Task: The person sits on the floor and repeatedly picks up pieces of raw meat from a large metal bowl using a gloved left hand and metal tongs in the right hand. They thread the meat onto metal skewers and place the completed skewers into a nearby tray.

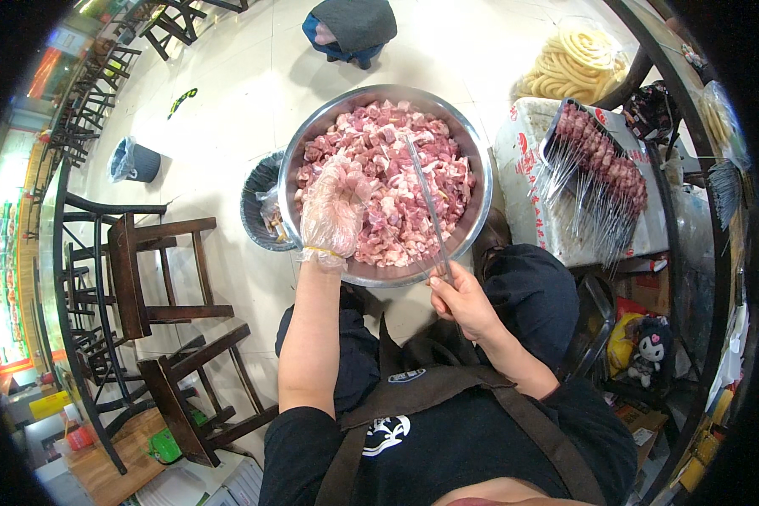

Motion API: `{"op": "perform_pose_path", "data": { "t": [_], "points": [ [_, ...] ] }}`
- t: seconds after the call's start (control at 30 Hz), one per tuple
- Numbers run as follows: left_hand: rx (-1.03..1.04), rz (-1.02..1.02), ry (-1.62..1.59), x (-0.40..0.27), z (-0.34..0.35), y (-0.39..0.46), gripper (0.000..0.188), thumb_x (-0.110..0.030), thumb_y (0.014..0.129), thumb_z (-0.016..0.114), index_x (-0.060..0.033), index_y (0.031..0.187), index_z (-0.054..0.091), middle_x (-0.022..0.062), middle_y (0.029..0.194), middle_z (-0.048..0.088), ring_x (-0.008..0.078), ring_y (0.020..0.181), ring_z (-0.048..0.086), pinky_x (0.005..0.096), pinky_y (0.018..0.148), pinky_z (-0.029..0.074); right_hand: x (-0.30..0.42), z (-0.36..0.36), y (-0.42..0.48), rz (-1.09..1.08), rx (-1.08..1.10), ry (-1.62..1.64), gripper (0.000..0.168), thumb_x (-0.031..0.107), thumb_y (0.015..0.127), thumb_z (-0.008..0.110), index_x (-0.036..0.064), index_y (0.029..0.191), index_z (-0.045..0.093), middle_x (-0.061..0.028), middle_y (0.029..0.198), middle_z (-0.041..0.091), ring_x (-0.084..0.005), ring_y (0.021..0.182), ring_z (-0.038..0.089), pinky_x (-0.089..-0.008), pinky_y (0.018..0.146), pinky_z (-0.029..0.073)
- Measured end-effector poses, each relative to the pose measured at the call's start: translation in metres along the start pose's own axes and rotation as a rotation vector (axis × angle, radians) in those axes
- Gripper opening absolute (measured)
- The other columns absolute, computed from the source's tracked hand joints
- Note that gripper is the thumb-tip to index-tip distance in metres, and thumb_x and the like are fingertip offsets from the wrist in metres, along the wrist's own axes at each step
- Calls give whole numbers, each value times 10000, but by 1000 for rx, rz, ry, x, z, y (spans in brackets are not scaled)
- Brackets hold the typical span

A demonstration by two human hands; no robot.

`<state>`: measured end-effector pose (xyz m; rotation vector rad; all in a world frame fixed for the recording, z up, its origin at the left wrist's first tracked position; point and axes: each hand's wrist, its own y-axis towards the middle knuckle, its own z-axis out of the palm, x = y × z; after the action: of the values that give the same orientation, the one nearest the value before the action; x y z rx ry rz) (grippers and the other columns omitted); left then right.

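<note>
A large steel basin (484,209) full of cut raw meat chunks (389,133) stands before me. My left hand (332,205), in a clear plastic glove with a yellow band at the wrist, is curled over the meat at the basin's left side. Its fingertips are partly hidden, so what they grip is unclear. A thin metal skewer (389,231) runs between that hand and my right one. Bare, my right hand (458,294) holds a bundle of metal skewers (425,190) at the near rim; the bundle slants up over the meat.
To the right, a white foam box (512,190) bears a tray of threaded meat skewers (601,152). Behind it lies a bag of pale yellow coils (572,66). A lined bin (256,221) touches the basin's left side. Wooden stools (129,275) stand left; a covered stool (351,28) stands ahead.
</note>
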<state>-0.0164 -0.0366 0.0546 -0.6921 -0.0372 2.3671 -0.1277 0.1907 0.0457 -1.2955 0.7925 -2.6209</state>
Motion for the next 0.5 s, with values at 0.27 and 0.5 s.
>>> {"op": "perform_pose_path", "data": {
  "t": [0.27, 0.5],
  "points": [
    [-144, 23, 26, 10, 11, -4, 134, -81, 930, 542, 1, 1034, 558, 61, 906, 591, 138, 779, 574, 265, 694, 515, -1, 5, 2, -45, -43, -50, 53, 107, 963, 491, 71, 1002, 487, 18, 581, 468, -41, 459, 365, -199, 419, 256],
    [0, -217, 122, 21, 17, -19, 159, -104, 933, 549, 17, 1037, 552, 95, 967, 575, 189, 875, 569, 308, 782, 503, -1, 10, 6, -76, -60, 21, 51, 107, 965, 485, 77, 1005, 487, 10, 582, 482, -44, 453, 367, -201, 412, 251]
  ]
}}
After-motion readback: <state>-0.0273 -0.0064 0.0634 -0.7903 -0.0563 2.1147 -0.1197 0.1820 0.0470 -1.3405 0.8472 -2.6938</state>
